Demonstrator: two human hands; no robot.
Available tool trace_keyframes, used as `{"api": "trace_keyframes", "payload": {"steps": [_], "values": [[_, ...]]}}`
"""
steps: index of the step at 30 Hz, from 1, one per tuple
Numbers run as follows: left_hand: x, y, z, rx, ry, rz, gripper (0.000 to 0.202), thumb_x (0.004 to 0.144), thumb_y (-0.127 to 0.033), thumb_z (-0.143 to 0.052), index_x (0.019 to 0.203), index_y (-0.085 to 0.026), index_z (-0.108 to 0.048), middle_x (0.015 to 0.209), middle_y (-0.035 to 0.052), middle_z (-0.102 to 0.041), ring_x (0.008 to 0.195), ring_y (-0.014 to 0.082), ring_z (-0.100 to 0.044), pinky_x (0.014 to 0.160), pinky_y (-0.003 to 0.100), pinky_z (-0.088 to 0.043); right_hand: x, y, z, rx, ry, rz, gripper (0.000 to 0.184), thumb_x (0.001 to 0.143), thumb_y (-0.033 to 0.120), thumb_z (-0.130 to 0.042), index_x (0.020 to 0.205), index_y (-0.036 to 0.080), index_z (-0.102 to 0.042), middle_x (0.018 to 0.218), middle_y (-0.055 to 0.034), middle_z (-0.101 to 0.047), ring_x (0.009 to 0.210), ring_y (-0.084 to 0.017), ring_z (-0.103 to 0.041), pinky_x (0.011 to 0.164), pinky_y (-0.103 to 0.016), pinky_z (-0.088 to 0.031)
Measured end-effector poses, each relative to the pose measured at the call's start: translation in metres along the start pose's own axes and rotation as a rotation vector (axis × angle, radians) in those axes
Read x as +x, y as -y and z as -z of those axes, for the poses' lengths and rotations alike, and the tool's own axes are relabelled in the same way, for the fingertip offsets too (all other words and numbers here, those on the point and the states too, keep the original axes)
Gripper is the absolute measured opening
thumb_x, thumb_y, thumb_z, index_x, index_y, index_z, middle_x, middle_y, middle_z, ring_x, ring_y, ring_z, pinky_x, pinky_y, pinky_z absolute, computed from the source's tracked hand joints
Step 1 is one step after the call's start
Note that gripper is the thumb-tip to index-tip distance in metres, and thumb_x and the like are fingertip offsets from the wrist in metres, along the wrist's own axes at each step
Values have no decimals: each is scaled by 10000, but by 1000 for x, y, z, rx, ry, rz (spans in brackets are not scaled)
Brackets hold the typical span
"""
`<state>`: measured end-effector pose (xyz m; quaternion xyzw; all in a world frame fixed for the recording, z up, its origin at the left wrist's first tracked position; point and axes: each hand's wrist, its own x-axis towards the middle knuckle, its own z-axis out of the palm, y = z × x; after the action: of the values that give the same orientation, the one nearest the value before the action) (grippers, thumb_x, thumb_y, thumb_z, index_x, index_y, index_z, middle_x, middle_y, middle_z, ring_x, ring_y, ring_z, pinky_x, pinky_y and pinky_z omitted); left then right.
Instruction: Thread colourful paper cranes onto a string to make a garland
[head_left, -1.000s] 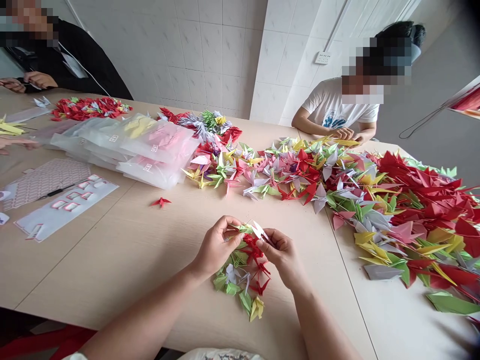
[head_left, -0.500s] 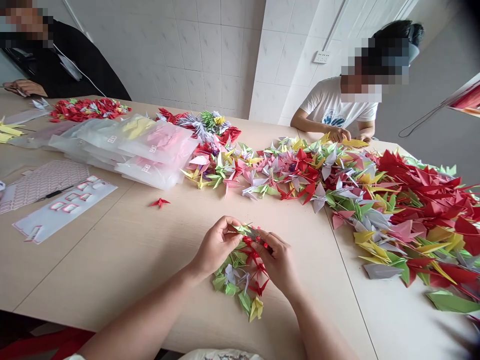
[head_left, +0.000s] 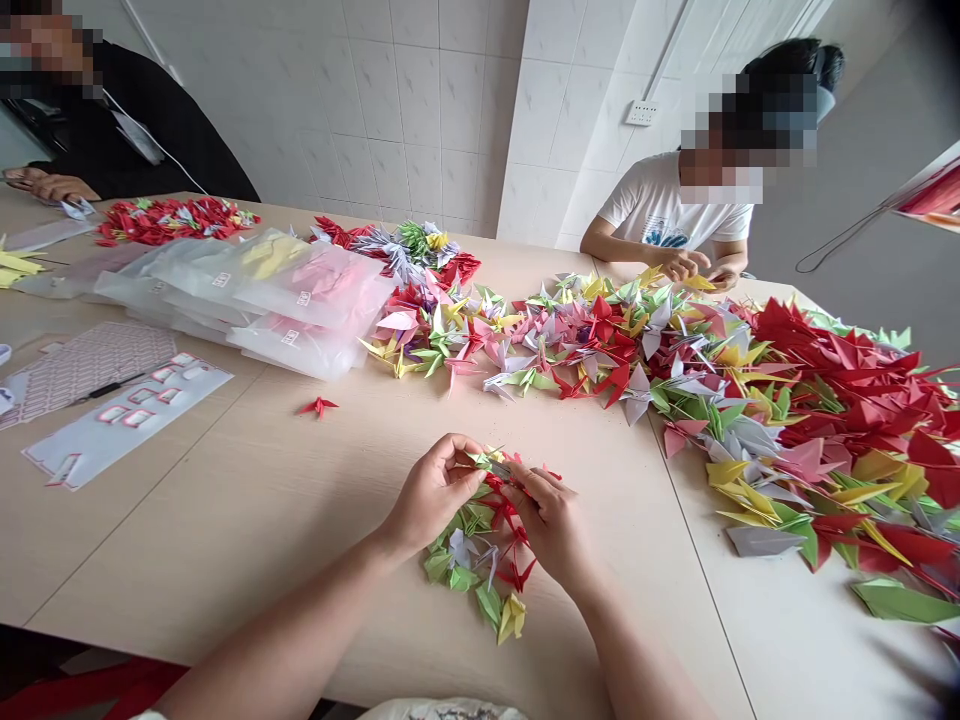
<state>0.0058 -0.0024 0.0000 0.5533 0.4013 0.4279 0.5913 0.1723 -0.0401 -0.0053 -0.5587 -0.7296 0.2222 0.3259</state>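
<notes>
My left hand [head_left: 435, 492] is closed, with thumb and fingers pinching a small green folded paper crane [head_left: 480, 461]. Against that crane, my right hand [head_left: 551, 520] is closed on a thin grey pointed piece [head_left: 500, 467]; whether it is a tool or folded paper I cannot tell. Under and in front of both hands lies a small heap of folded paper cranes [head_left: 465, 550] in green, red, grey and yellow. Part of the heap is hidden by my fingers. One red paper crane [head_left: 319, 406] lies apart, to the left of my hands.
A long pile of coloured paper cranes [head_left: 750, 440] runs along the back and right. Filled plastic bags [head_left: 300, 300] lie at the left, near a label strip [head_left: 127, 420] and a black pen [head_left: 112, 387]. Two people [head_left: 675, 210] sit across the table.
Both my hands stay almost in place, and the grey piece in my right hand has turned slightly against the green crane. Across the table, a person's hands have shifted a little.
</notes>
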Motion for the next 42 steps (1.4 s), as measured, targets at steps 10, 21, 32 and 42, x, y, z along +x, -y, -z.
{"api": "trace_keyframes", "payload": {"steps": [10,21,32,42], "values": [[-1,0,1,15,12,12,156,790,-205,-563,930,-185,-496,894,16,-581,855,132,-562,771,251,-453,0,-1,-1,3,-43,-3,248,894,225,-449,1079,178,-608,744,-34,-626,662,-159,-532,589,-246,-401],[1,2,1,11,8,6,146,789,-207,-573,918,-181,-508,909,20,-583,846,127,-565,754,240,-460,3,1,2,96,-52,-56,240,897,273,-446,1010,164,-627,715,-30,-608,629,-148,-519,571,-237,-399],[1,3,1,8,-71,-54,113,769,-202,-595,862,-175,-536,960,34,-586,832,128,-578,758,246,-480,2,4,1,237,-120,-131,302,890,338,-451,1065,151,-609,716,-23,-590,626,-139,-497,572,-233,-392],[-1,9,3,158,-202,-205,120,801,-194,-553,921,-198,-550,1074,47,-572,890,142,-601,793,259,-492,3,5,0,649,-35,-288,338,809,403,-579,1052,166,-576,870,-52,-640,743,-167,-557,637,-254,-452]]}}
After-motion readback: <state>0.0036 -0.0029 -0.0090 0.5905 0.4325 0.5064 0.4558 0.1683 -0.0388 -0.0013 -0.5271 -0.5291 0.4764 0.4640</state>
